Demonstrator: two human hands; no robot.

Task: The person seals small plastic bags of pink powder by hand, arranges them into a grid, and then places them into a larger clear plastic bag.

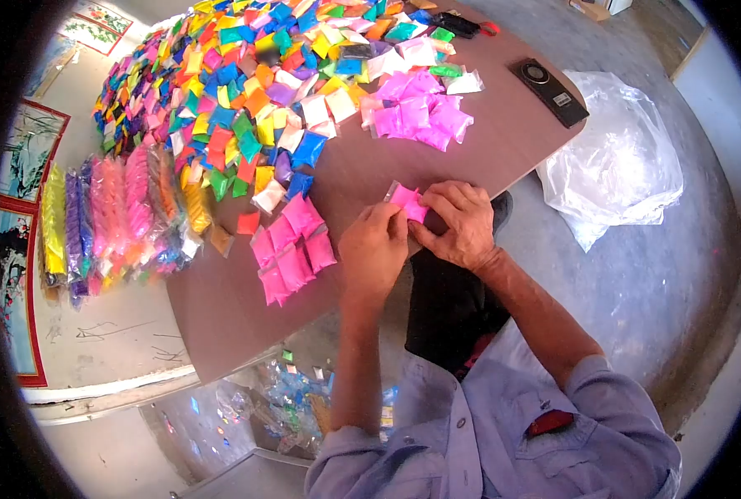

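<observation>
Head view: The left hand (374, 249) and the right hand (460, 223) meet over the near edge of the brown, smooth-surfaced table (237, 320). Both are nearly closed, with fingers bent and thumbs inward, pinching a small pink pillow-shaped packet (408, 202) in clear film between them. The fingertips cover parts of its sides.

A block of bright pink packets (289, 254) lies flat on the table, left of the left hand. A heap of magenta packets (420, 110) lies on the far side of the hands; its film is glossy and creased.

A dense pile of multicoloured packets (229, 91) covers the far left of the table. At its left side stand long clear bags of packets (112, 208), grouped by colour. A black rectangular device with a round dial (551, 90) occupies the right edge of the table. A black pouch with a red loop (456, 24) is at the far edge.

A crumpled translucent plastic bag (616, 162) rests on the grey floor (587, 283) at right. Loose plastic wrappers (291, 399) lie below the near left edge, partly hidden by the left forearm.
</observation>
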